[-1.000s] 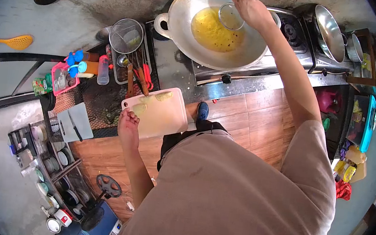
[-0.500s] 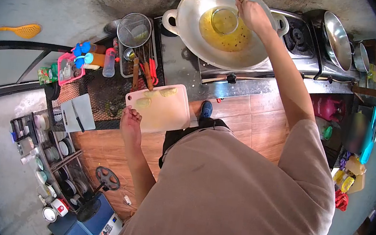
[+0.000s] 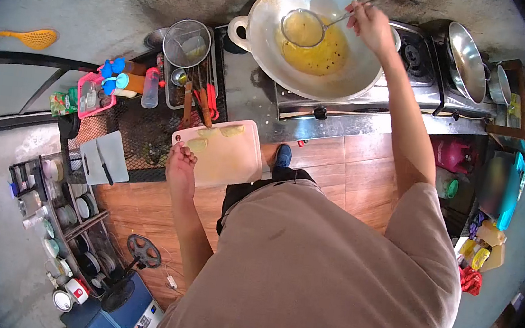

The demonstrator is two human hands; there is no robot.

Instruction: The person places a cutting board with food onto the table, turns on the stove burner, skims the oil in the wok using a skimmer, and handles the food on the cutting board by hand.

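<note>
My right hand point(image 3: 370, 26) grips the handle of a round wire skimmer point(image 3: 303, 28) above a large two-handled wok point(image 3: 356, 77). Yellow oil with dark specks point(image 3: 323, 57) lies in the wok's bottom. At the left edge of a pale pink cutting board point(image 3: 227, 163), my left hand point(image 3: 181, 166) has its fingers curled in; what they hold, if anything, I cannot make out. Pale green, flattish pieces of food point(image 3: 232, 131) lie along the board's upper side.
Beside the wok, a mesh strainer point(image 3: 187, 43) rests on a tray of utensils. Bottles point(image 3: 150, 90) and a pink basket point(image 3: 108, 104) stand farther left. A knife point(image 3: 104, 162) lies on a white board point(image 3: 117, 147). Pans point(image 3: 466, 61) sit right of the stove.
My right hand has shifted right and back from over the oil, and the skimmer is now tilted with its handle pointing right. My left hand has moved slightly up along the board's edge.
</note>
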